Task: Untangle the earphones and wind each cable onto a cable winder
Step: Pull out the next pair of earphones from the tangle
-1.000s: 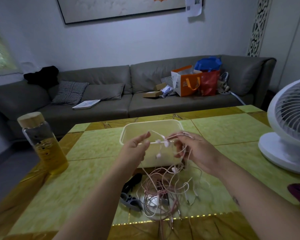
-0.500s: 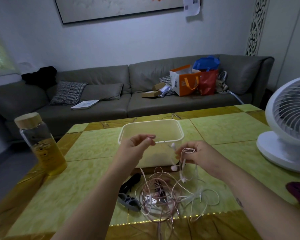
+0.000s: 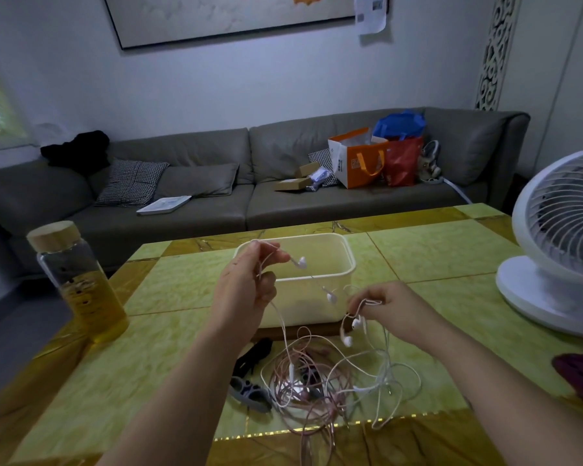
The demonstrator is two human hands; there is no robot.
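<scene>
I pinch white earphones (image 3: 330,326) cables in both hands, left hand (image 3: 246,287) higher than right hand (image 3: 389,306), the tangle on the tabletop (image 3: 182,364) at lower centre.

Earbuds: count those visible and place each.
4 earbuds: one by the left hand, one hanging before the tub, two dangling under the right hand. The tangle may hide more.

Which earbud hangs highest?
The earbud beside the left hand fingertips; the other three hang lower, toward the right hand.
</scene>
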